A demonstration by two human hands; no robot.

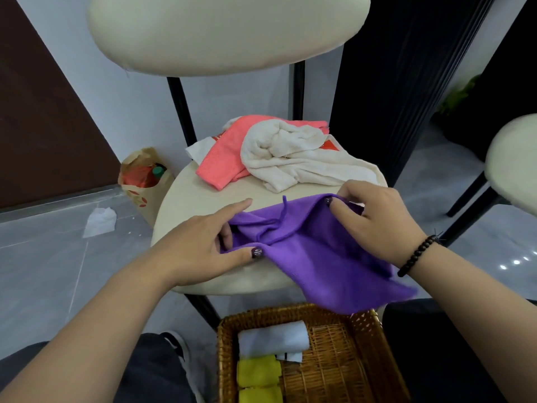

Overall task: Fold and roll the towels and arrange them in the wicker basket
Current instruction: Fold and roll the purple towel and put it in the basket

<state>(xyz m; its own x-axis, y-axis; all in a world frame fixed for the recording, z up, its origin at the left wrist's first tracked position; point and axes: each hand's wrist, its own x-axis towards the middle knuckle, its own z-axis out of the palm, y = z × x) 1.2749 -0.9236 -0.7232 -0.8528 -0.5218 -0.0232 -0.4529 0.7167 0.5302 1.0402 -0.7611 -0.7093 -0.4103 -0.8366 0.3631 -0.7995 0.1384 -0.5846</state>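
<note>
A purple towel [322, 257] lies on the cream chair seat [200, 196], its near corner hanging over the front edge above the wicker basket [343, 365]. My left hand [200, 242] pinches the towel's left edge between thumb and curled fingers, with the index finger stretched out flat. My right hand [374, 216] grips the towel's far right corner. Behind them, a pink towel [223, 158] and a crumpled white towel [293, 152] lie on the seat. Inside the basket sit a rolled white towel [273, 338] and two rolled yellow towels [258, 376], along its left side.
The chair's backrest [226, 30] rises ahead on black posts. A paper bag [142, 181] with bottles and a white tissue [100, 222] sit on the grey floor at left. Another chair [511, 164] stands at right. My knees flank the basket.
</note>
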